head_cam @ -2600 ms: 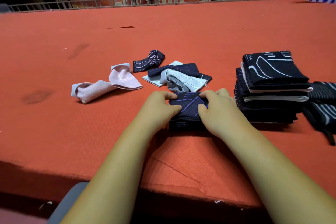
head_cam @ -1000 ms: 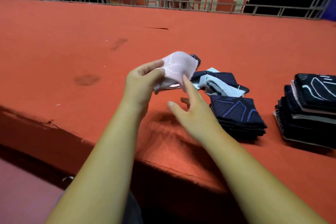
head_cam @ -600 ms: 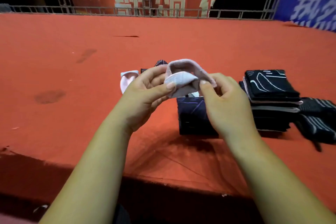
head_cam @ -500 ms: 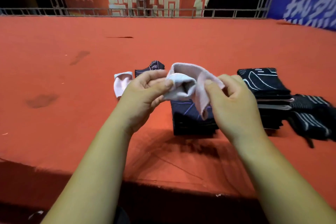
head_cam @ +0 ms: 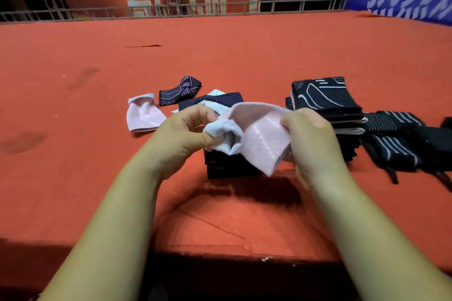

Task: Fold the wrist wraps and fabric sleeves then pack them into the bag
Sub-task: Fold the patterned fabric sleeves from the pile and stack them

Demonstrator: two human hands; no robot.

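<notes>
Pink sleeve [head_cam: 261, 139], soft ribbed knit, pinched between left hand [head_cam: 182, 139] and right hand [head_cam: 310, 137].

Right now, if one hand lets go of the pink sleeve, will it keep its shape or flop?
Probably flop: the pink sleeve sags and creases between the left hand and right hand. It seems light, since a finger pinch holds it up. Its knit surface likely resists slipping.

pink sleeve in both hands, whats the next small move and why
Probably pull the pink sleeve taut and flat, ready to fold: it hangs crumpled in the air, the left hand pinching its pale blue cuff, the right hand gripping the other edge.
</notes>
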